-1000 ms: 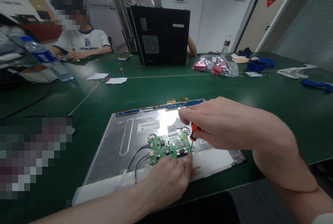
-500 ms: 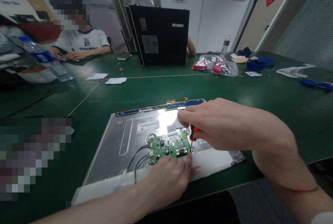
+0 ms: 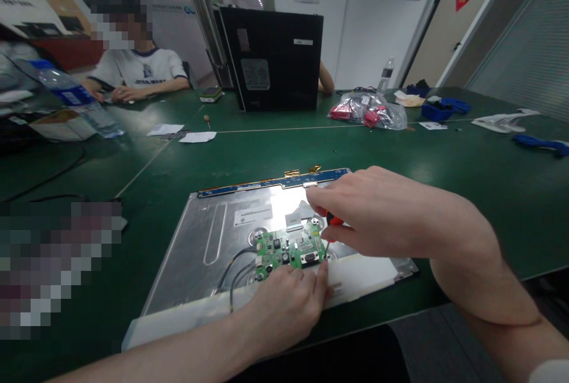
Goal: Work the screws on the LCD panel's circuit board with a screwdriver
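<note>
The right hand closes its thumb and fingers around the orange handle of a small screwdriver. The thin shaft runs down to the 4 o'clock corner of a small green circuit board. The left hand grips nothing; it lies loosely curled at the board's 6 o'clock side, fingertips and thumb resting on the near edge. The board sits on the silver sheet-metal back of a flat display panel, toward the panel's 6 o'clock edge, and the panel lies flat on the dark green table. Thin black cables leave the board at 9 o'clock and curve toward the near edge. The board looks light, stiff and brittle, with small parts and a connector on top, so it is probably best held by its bare edges and not its face. The cables would likely tug on it if it were lifted. The panel is broad, thin and probably fragile, better held at two opposite sides. The screwdriver's slim handle calls for a fingertip pinch. From the panel, a black computer tower stands at 12 o'clock, a clear plastic bag of red parts lies at 1 o'clock, and a person in a white shirt sits at 10 o'clock.
</note>
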The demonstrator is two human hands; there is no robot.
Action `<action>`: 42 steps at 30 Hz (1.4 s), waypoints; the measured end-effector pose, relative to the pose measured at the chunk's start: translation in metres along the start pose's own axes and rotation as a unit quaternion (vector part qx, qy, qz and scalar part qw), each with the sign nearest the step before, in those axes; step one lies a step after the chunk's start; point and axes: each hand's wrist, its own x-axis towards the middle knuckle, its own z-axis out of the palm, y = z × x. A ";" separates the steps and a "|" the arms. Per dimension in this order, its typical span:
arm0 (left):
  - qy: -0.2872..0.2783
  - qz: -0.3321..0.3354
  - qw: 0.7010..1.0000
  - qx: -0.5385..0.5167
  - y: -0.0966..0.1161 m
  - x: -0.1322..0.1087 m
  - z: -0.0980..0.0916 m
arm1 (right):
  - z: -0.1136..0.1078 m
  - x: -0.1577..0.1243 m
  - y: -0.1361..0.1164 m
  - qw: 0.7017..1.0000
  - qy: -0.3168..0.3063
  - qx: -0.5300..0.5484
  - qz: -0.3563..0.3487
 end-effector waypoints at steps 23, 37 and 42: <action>0.001 -0.005 1.000 0.008 0.001 0.000 0.001 | 0.004 0.003 -0.002 1.000 0.022 0.000 -0.004; -0.006 -0.012 1.000 -0.001 0.001 0.005 -0.002 | 0.003 -0.002 -0.009 0.997 0.021 0.075 -0.021; -0.016 -0.004 1.000 0.011 0.002 0.003 0.001 | 0.014 0.004 -0.011 0.996 0.068 0.058 0.005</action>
